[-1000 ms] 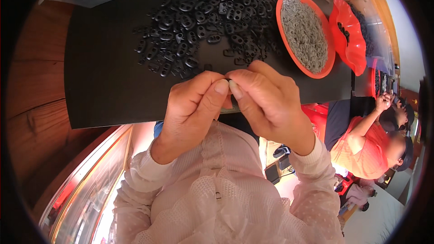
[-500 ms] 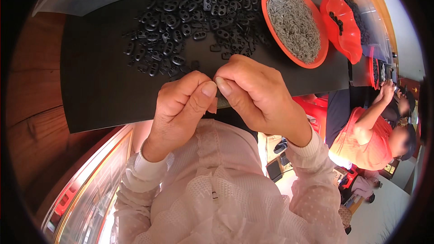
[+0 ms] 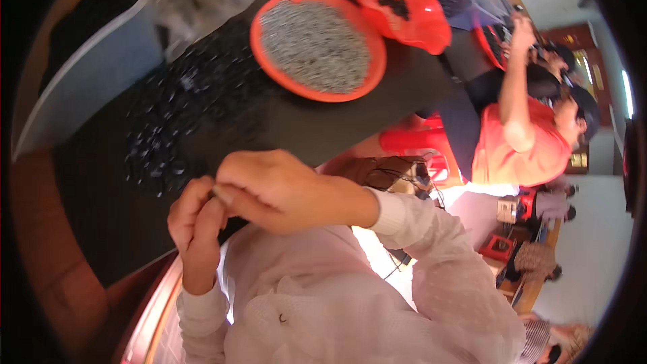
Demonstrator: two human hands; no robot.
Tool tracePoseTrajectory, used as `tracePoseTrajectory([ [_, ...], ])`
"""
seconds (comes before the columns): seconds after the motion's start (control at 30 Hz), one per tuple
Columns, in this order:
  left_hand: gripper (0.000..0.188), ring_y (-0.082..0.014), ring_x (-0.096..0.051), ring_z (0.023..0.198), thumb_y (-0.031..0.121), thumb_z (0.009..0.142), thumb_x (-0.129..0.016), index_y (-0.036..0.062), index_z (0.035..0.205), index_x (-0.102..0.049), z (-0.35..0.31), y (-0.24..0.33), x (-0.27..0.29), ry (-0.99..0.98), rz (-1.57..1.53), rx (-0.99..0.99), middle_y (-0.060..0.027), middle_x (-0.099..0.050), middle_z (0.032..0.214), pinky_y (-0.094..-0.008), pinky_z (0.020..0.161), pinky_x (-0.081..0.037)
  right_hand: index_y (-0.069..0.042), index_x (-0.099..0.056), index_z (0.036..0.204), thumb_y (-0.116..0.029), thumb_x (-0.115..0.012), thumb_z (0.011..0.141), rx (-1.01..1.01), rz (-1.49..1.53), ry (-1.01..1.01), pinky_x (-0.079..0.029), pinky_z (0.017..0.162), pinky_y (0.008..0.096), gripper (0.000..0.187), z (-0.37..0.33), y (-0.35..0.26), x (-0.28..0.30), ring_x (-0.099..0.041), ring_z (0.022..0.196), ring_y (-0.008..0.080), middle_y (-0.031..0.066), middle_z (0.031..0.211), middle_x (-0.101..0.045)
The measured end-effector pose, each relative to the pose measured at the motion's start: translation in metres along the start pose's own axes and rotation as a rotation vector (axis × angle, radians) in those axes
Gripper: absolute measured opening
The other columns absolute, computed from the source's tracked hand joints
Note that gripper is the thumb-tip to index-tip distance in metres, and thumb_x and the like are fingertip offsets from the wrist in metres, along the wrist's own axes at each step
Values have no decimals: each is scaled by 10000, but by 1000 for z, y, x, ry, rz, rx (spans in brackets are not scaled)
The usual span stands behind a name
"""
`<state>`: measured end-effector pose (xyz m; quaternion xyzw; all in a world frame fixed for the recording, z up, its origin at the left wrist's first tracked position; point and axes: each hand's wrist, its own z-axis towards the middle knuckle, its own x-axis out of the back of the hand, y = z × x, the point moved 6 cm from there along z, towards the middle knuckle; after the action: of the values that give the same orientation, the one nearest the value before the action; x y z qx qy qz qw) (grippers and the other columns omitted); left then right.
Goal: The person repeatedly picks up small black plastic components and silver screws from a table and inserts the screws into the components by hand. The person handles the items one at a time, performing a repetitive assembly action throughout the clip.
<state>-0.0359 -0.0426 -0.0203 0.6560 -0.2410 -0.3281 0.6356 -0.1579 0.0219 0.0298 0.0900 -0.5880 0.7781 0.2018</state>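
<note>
My left hand (image 3: 195, 224) and my right hand (image 3: 283, 192) meet over the near edge of the dark table (image 3: 101, 222), thumbs and fingertips pinched together. Whatever lies between their fingertips is too small and covered to make out. Just beyond them spreads a loose pile of small black plastic parts (image 3: 182, 108), blurred by motion; a moment ago they showed as two-holed pieces resembling cord locks. An orange-red bowl (image 3: 378, 61) full of small grey metal springs (image 3: 313, 44) stands on the table to the right of the pile.
A wavy red dish (image 3: 431, 30) with a few black pieces sits behind the bowl. At the far left are a translucent bin (image 3: 101, 74) and a clear plastic bag (image 3: 202, 3). To the right, a person in an orange-red top (image 3: 526, 145) works near a red stool (image 3: 421, 143).
The view has swung, so table, bowl and pile appear further left. My hands remain together fingertip to fingertip, the right now crossing more in front of the left.
</note>
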Motion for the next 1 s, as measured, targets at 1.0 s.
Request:
tracePoseTrajectory([
  [1.0, 106, -45, -403, 560, 28, 829, -471, -20, 801, -562, 0, 1, -10, 43, 50, 9, -41, -530, 683, -190, 501, -262, -25, -594, 893, -267, -597, 855, -190, -1265, 118, -511, 537, 436, 245, 16, 28, 158, -629, 676, 330, 156, 889, -586],
])
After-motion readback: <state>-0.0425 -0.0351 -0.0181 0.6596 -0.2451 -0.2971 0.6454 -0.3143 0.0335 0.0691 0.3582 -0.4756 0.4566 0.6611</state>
